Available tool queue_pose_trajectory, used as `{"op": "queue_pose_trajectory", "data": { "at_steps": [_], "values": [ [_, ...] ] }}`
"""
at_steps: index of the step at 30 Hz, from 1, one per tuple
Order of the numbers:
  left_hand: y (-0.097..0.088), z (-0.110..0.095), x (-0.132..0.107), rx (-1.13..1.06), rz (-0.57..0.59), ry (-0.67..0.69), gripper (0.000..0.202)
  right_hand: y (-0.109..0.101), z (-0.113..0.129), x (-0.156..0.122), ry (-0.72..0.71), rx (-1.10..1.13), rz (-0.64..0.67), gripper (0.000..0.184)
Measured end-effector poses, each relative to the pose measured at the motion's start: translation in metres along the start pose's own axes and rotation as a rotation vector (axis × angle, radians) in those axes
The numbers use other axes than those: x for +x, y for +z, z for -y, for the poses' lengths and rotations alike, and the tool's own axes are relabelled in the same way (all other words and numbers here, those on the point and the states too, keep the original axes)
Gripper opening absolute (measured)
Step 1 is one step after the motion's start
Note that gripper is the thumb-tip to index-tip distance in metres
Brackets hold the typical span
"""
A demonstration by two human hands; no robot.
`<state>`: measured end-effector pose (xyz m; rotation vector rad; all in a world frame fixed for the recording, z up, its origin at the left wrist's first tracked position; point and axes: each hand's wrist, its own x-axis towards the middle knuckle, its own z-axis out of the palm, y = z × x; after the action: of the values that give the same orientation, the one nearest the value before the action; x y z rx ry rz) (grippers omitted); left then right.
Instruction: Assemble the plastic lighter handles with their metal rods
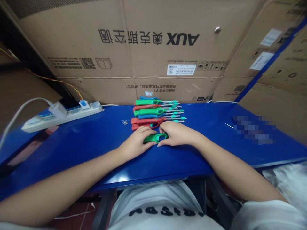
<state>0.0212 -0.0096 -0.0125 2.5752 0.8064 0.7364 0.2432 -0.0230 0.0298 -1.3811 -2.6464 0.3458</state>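
Between my two hands, low over the blue table, is a green long-necked lighter (153,138) with a teal trigger in its oval loop. My left hand (137,142) is closed on the handle end. My right hand (176,134) grips the loop end, and it hides the metal neck if there is one. Just beyond lies a stack of similar lighters (146,111) in green, red and blue, their metal necks pointing right. The nearest of these, a red lighter (137,126), is partly covered by my fingers.
A cardboard wall (148,64) stands behind the blue table (100,163). At the left, a white power strip (72,114) holds plugs and cables. A small numbered tag (148,93) sits behind the stack. A blurred patch (254,129) covers something on the right.
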Motion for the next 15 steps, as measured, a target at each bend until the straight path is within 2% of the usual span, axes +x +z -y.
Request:
{"op": "queue_pose_trajectory", "data": {
  "at_steps": [4,7,11,15],
  "values": [
    [0.001,-0.001,0.001,-0.001,0.020,-0.009,0.034,-0.004,0.000,-0.002,0.022,0.066,0.013,0.047],
    [0.003,0.000,0.001,-0.044,0.008,-0.032,0.033,-0.009,-0.010,-0.004,0.030,0.192,0.046,0.052],
    [0.005,0.002,0.001,-0.126,-0.057,-0.077,0.034,-0.018,-0.027,-0.007,-0.022,0.316,0.147,0.032],
    [0.005,0.003,0.001,-0.204,-0.097,-0.093,0.035,-0.021,-0.038,-0.009,-0.066,0.333,0.157,0.021]
  ]
}}
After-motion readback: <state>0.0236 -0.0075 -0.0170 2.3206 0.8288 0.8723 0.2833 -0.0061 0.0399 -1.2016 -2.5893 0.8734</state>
